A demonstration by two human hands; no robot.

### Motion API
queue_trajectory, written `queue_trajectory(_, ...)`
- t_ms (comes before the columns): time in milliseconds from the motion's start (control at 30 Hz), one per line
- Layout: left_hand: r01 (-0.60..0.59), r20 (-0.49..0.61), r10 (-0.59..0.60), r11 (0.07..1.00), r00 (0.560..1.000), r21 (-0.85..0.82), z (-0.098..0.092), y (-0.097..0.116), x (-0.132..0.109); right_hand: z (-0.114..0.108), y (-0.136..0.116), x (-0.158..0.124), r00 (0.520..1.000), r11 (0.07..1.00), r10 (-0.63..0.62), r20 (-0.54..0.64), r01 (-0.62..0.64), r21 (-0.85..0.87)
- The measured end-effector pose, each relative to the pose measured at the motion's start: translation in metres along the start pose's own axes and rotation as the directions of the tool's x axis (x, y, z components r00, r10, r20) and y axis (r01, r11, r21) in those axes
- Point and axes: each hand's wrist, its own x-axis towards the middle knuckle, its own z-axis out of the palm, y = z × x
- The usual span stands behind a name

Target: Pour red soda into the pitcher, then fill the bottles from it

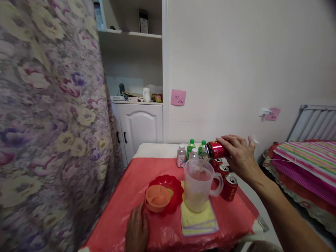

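Note:
My right hand (237, 154) grips a red drink can (217, 149), tipped sideways over a translucent plastic pitcher (197, 187). A thin stream of liquid runs from the can into the pitcher, where pale liquid shows low down. The pitcher stands on a yellow cloth (198, 224), its handle to the right. My left hand (137, 225) lies flat on the table, fingers stretched out beside an orange plastic bowl with a molded inside (158, 198). That bowl rests on a red scalloped dish (176, 187), which also holds something yellow, partly hidden.
Three opened red cans (229, 188) stand right of the pitcher. Behind it are white-capped bottles (181, 156) and green-capped bottles (191, 148). A red plastic sheet (131, 185) covers the table. A floral curtain (52, 122) hangs at left; a bed (307, 157) is at right.

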Motion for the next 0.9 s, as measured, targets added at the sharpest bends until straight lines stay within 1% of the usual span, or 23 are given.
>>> queue_trajectory(233, -0.011, 0.009, 0.011, 1.000, 1.000, 0.018, -0.001, 0.001, 0.000, -0.008, 0.003, 0.005, 1.000, 0.999, -0.029, 0.008, 0.029, -0.042)
queue_trajectory(433, -0.034, -0.020, 0.035, 0.998, 0.999, 0.048, 0.002, -0.003, -0.001, -0.008, 0.004, 0.009, 0.999, 0.996, -0.043, -0.002, 0.043, -0.075)
queue_trajectory(567, -0.053, -0.039, 0.055, 0.997, 0.998, 0.052, 0.004, -0.005, -0.002, -0.008, 0.005, 0.009, 0.998, 0.995, -0.059, 0.013, 0.060, -0.085)
queue_trajectory(733, -0.046, -0.034, 0.047, 0.999, 0.998, 0.029, 0.002, -0.003, -0.002, -0.009, 0.004, 0.010, 0.997, 0.993, -0.078, 0.021, 0.080, -0.092)
queue_trajectory(900, 0.006, -0.054, -0.007, 1.000, 0.999, -0.011, 0.003, -0.001, -0.002, -0.011, 0.000, 0.012, 0.994, 0.989, -0.099, 0.034, 0.102, -0.104)
